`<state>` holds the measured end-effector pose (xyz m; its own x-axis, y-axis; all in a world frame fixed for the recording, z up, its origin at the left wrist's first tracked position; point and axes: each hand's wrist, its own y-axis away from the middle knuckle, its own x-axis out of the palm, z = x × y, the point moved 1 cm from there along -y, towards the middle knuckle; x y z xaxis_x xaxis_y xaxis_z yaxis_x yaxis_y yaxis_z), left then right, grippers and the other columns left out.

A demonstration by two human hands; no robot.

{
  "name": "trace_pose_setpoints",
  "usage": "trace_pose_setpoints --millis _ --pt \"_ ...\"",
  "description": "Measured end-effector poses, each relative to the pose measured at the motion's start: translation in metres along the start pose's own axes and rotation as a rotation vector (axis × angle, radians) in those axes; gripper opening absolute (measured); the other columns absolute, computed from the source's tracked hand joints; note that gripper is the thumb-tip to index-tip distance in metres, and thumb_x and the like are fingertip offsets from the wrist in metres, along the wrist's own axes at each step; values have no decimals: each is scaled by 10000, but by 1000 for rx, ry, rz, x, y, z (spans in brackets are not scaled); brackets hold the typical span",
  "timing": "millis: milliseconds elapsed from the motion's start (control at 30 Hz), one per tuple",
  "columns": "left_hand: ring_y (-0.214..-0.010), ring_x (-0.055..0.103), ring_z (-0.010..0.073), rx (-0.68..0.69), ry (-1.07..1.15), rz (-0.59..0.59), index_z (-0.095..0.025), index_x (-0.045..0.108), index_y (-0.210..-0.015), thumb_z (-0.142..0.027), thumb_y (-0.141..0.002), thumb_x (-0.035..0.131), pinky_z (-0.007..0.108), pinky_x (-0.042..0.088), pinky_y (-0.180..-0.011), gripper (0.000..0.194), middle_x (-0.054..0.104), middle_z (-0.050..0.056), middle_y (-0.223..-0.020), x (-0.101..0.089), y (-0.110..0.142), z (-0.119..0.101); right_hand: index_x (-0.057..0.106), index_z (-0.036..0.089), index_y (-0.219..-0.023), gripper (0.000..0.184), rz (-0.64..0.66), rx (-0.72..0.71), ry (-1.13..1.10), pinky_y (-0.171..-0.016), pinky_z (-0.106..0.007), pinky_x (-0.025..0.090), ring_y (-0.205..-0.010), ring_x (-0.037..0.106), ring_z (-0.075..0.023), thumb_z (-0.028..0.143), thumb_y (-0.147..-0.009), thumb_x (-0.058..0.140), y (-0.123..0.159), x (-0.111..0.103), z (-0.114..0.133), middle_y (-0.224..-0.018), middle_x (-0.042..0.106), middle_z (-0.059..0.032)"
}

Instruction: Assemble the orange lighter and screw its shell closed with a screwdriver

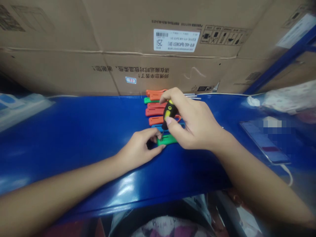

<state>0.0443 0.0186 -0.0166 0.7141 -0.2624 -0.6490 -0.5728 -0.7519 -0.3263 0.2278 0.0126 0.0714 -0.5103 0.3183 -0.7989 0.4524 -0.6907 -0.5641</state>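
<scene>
My right hand [190, 120] is closed around a black and yellow screwdriver [169, 113]. The tool points down, its tip touching the left end of a green plastic handle [168, 139] with a dark slot. My left hand [144, 144] pinches that same end between thumb and fingers. The right part of the green handle is hidden behind my right hand. Beyond it lie a blue handle [156, 128], an orange handle [156, 120] and several red, orange and green ones in a row, their slots facing up. Thin metal rods [194, 96] stick out to the right at the back.
A blue shelf surface [81, 131] lies under everything, its front edge near my body. Large cardboard boxes [133, 36] stand along the back. At the right are a phone [265, 141] with a white cable and a blue metal post [276, 62]. Clear plastic [22, 107] lies at the left.
</scene>
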Motion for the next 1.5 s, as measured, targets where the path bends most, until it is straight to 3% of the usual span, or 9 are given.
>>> trace_pose_setpoints --millis 133,233,400,533,767,900,1267,1400,1500 --pt "-753 640 144 -4 5 0 -185 616 -940 -213 -852 680 261 512 -701 113 674 -6 -841 0 0 1 559 217 -1024 193 -29 26 23 -606 -270 392 -656 570 -150 332 -889 484 0 -2 0 -797 646 8" --pt "-750 633 140 -7 10 10 -183 624 -946 -220 -858 682 257 509 -694 112 666 -7 -841 0 0 0 543 214 -1083 242 4 -13 -10 -620 -279 406 -677 577 -159 274 -865 457 0 -3 -1 -862 663 -7" --pt "-741 631 130 2 12 -6 -178 612 -923 -197 -838 697 247 504 -693 122 662 -16 -832 0 0 0 562 209 -1037 206 -8 29 18 -603 -274 395 -641 576 -153 304 -874 480 0 -6 1 -770 649 7" --pt "-743 632 130 9 15 -8 -174 618 -914 -185 -842 682 241 499 -676 97 668 -10 -839 0 0 -1 555 206 -1117 288 13 -1 8 -590 -279 392 -662 583 -165 295 -856 470 1 -6 4 -813 662 -3" --pt "-739 634 135 -3 14 2 -173 620 -909 -203 -849 680 246 505 -683 90 674 -6 -837 -1 -1 -2 573 194 -1082 261 3 -11 -13 -613 -282 390 -679 585 -158 292 -866 463 0 -8 4 -861 679 -12" --pt "-742 642 137 -2 8 -5 -178 619 -922 -198 -835 690 247 509 -689 115 680 -9 -840 -1 0 -1 582 201 -983 175 -36 1 7 -597 -268 371 -624 558 -137 315 -894 484 1 -8 5 -746 642 21" --pt "-765 651 140 -1 2 7 -175 624 -943 -189 -844 679 246 514 -697 114 688 -1 -870 0 0 1 485 180 -1233 349 32 -15 15 -599 -269 388 -689 593 -158 283 -901 459 2 -6 5 -880 666 -17" --pt "-773 645 140 13 -3 -4 -174 618 -949 -199 -842 694 250 510 -716 134 678 -3 -868 0 0 2 522 198 -1137 277 55 -5 30 -607 -265 383 -671 591 -150 360 -916 478 1 -7 3 -852 661 -2" --pt "-740 626 128 3 -3 1 -174 613 -921 -209 -843 699 239 498 -688 121 657 -14 -827 0 0 2 513 192 -1137 256 59 3 22 -594 -265 372 -658 577 -148 315 -924 442 0 -7 1 -834 651 0"
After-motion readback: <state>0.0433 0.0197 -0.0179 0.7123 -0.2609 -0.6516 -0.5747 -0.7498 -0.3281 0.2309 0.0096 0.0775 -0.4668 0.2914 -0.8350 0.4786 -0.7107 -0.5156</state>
